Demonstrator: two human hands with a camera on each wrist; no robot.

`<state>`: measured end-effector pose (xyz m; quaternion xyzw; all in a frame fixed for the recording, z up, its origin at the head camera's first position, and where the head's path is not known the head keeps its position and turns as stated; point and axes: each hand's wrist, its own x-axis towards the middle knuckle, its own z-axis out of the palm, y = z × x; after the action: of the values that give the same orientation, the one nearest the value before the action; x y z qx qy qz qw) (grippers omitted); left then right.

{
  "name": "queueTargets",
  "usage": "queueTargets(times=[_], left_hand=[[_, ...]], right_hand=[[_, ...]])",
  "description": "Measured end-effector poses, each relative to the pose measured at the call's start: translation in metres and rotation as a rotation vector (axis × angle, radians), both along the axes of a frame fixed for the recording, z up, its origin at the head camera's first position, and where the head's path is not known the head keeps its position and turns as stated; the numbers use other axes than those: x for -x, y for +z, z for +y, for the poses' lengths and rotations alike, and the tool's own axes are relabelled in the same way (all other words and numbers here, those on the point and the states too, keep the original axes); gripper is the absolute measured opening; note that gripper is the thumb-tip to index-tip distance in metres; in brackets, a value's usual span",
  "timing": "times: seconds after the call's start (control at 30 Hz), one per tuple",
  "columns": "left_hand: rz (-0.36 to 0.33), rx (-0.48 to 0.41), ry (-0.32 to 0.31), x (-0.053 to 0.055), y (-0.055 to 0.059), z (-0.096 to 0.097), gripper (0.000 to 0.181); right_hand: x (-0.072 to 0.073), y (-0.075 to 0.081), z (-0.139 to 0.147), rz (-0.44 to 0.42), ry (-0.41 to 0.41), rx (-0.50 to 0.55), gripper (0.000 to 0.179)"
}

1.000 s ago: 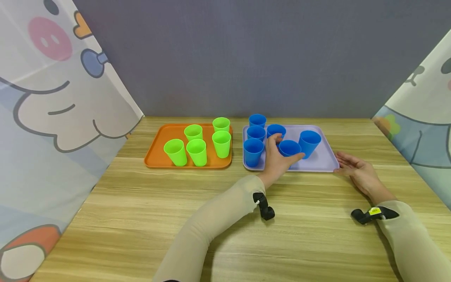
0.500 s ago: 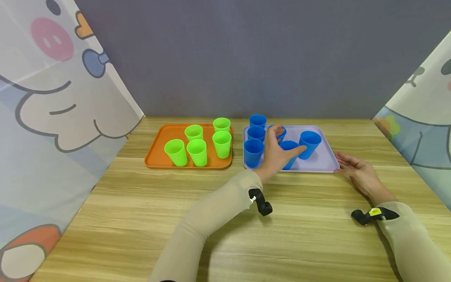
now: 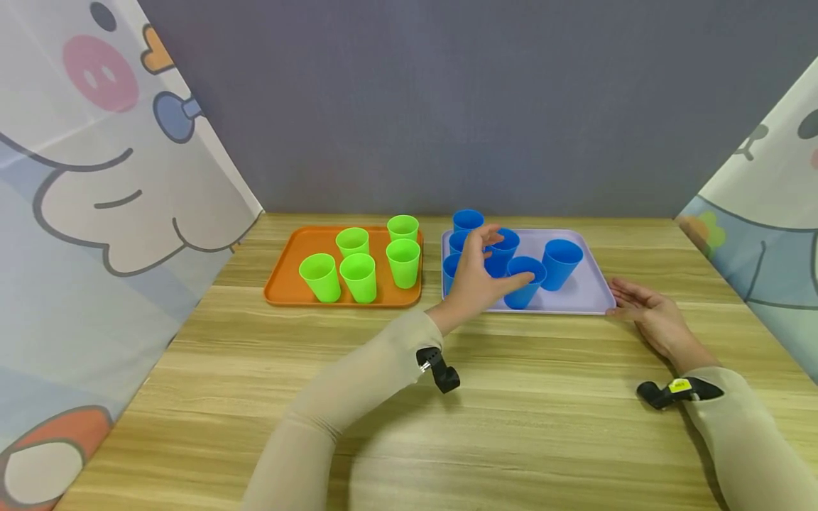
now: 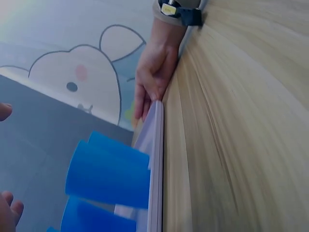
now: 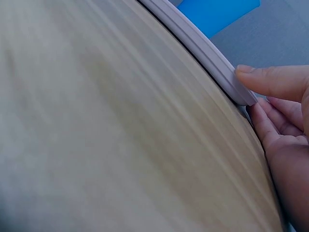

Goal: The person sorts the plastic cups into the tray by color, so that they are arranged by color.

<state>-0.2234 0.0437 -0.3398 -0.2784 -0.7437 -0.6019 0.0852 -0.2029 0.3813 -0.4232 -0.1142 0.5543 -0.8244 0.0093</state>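
My left hand (image 3: 476,280) hovers over the left part of the lilac tray (image 3: 584,298), thumb and fingers spread with nothing between them. Its thumb overlaps the rim of the front blue cup (image 3: 524,287) in the head view. In the left wrist view its fingertips stand apart from the upright blue cups. Another blue cup (image 3: 562,266) stands to the right, one (image 3: 505,245) behind, and several more at the left, partly hidden by the hand. My right hand (image 3: 652,316) pinches the tray's front right corner, thumb on the rim (image 5: 231,84) and fingers under the edge.
An orange tray (image 3: 287,280) lies left of the lilac one, bearing several upright green cups (image 3: 361,278). Both trays rest on a wooden table (image 3: 511,426). A grey wall (image 3: 409,106) rises behind, with cartoon-printed cloth (image 3: 83,213) at both sides.
My left hand has let go of the front blue cup, which stands on the tray, and has drawn back to the left. The right hand has stayed at the tray corner.
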Motion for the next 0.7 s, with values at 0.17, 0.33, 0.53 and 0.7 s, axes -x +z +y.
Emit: queueTargets(times=[0.17, 0.33, 0.53, 0.7], left_hand=[[0.02, 0.001, 0.04, 0.004, -0.002, -0.018, 0.079], [0.015, 0.061, 0.034, 0.006, -0.007, -0.04, 0.078], [0.084, 0.182, 0.046, 0.001, -0.015, -0.074, 0.08], [0.182, 0.27, 0.079, -0.007, -0.017, -0.102, 0.079]], right_hand=[[0.002, 0.001, 0.002, 0.004, -0.005, -0.011, 0.06], [0.001, 0.0, 0.004, -0.003, -0.019, -0.025, 0.059], [0.001, -0.002, 0.004, -0.003, -0.041, -0.083, 0.057], [0.001, 0.0, 0.003, -0.038, -0.153, -0.403, 0.045]])
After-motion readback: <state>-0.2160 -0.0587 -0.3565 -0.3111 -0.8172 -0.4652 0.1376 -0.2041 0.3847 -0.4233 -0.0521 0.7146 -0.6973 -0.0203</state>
